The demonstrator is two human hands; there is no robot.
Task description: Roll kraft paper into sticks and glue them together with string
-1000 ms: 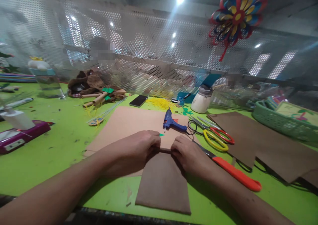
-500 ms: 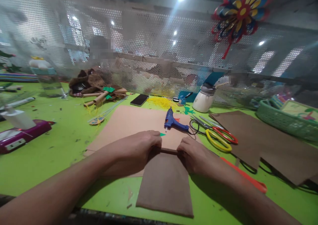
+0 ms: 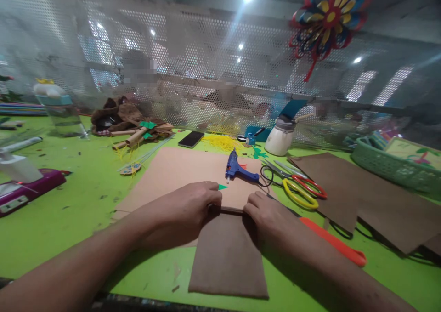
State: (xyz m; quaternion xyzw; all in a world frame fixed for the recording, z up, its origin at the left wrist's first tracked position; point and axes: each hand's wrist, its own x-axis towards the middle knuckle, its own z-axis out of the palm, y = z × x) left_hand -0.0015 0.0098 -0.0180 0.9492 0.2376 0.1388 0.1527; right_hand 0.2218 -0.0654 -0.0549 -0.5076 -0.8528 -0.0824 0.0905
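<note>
A dark brown paper sheet (image 3: 227, 257) lies on the green table in front of me, its far edge rolled up. My left hand (image 3: 188, 206) and my right hand (image 3: 267, 218) both have their fingers curled over that rolled edge, left hand at its left end, right hand at its right end. The sheet's far part rests on a larger tan cardboard sheet (image 3: 182, 167). A tiny green scrap (image 3: 222, 187) lies just past my left fingers.
A blue glue gun (image 3: 237, 168) lies beyond my hands. Yellow and red scissors (image 3: 299, 190) and an orange-handled cutter (image 3: 330, 241) lie to the right, by more brown sheets (image 3: 365, 197) and a green basket (image 3: 389, 167). A phone (image 3: 191, 139), white jar (image 3: 280, 138) and purple box (image 3: 27, 188) stand around.
Both hands stay on the rolled edge of the brown sheet. My right hand shifted slightly right along it. The camera view moved a little.
</note>
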